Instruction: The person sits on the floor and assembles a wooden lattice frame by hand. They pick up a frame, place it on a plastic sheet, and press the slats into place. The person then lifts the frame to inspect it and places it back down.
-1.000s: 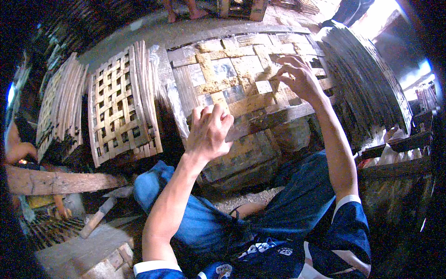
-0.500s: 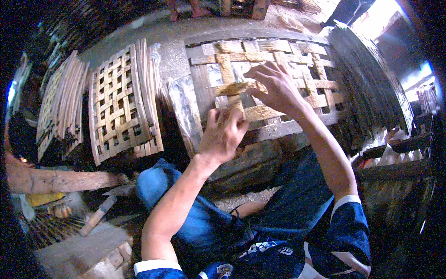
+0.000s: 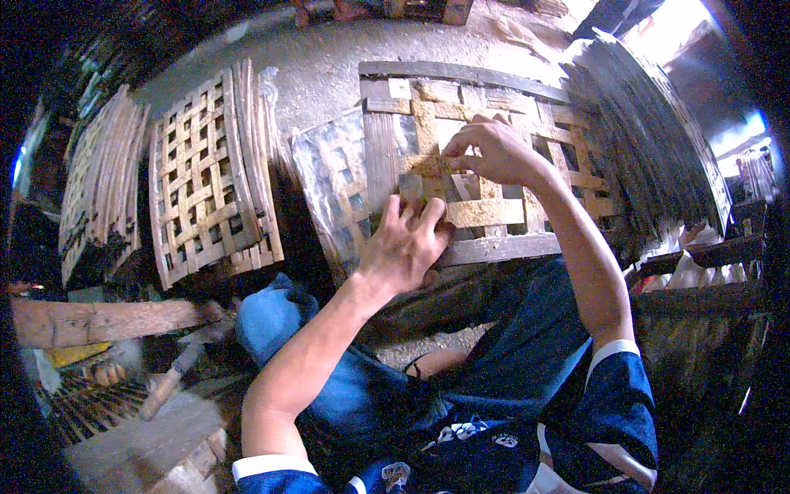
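A slatted wooden panel (image 3: 502, 250) woven from flat strips lies before me across my knees. Some of its strips are yellowish and rough. My right hand (image 3: 498, 155) is over the middle of the panel, its thumb and fingers pinched at the end of a rough yellowish strip (image 3: 425, 165). Nearer me, my left hand (image 3: 405, 247) rests on the panel's near left part, its bent fingers spread apart with the tips on the slats. Part of the near rail is hidden behind that hand.
Two stacks of woven panels stand at left: a nearer one (image 3: 193, 177) and a farther one (image 3: 103, 177). A dark stack of panels (image 3: 658, 140) leans at right. Under my panel's left side lies another panel (image 3: 329, 177). A knife-like tool (image 3: 164, 387) and a wooden beam (image 3: 115, 321) are at lower left.
The panel has slid to the right, uncovering more of the panel beneath. My left hand has moved slightly right along with it. My right hand has shifted slightly right and down, its fingers drawn closer together.
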A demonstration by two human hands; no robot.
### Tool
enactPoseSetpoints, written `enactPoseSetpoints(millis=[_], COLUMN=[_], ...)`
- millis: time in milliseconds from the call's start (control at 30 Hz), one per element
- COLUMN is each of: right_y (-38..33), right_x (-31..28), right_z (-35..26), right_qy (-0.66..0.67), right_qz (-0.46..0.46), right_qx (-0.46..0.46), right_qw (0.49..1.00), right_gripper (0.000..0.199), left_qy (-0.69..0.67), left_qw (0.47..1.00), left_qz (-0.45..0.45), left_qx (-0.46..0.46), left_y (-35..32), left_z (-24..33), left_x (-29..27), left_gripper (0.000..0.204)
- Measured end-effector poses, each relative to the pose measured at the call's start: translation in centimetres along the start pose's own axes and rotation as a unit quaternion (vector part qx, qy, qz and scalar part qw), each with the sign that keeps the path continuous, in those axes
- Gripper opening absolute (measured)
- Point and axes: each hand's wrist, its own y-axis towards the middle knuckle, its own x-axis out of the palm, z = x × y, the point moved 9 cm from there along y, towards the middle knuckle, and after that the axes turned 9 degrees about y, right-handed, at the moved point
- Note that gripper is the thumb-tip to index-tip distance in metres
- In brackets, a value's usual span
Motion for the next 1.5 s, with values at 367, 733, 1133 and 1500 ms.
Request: enactPoseSetpoints(millis=[367, 733, 1133, 1500], right_y=[-1.4, -1.8, -8.4, -18.3], right_x=[-0.5, 0.1, -14.0, -17.3], right_z=[-2.2, -2.6, 13.2, 21.8], right_qy=[-0.023, -0.025, 0.187, -0.060], right_qz=[0.108, 0.128, 0.466, 0.585], right_qx=[-0.068, -0.089, 0.129, 0.299], right_qw=[0.992, 0.987, 0.855, 0.752], right_gripper=[0.018, 0.019, 0.023, 0.063], left_qy=[0.009, -0.049, -0.059, -0.013], left_qw=[0.999, 0.998, 0.998, 0.999], left_qz=[0.040, 0.038, 0.023, -0.032], left_qx=[0.005, -0.009, -0.031, -0.040], left_y=[0.3, -0.2, -1.4, -1.6], left_z=[0.0, -0.1, -0.8, -1.0], left_x=[-0.9, -1.9, -1.2, 0.7], left_gripper=[0.014, 0.032, 0.039, 0.041])
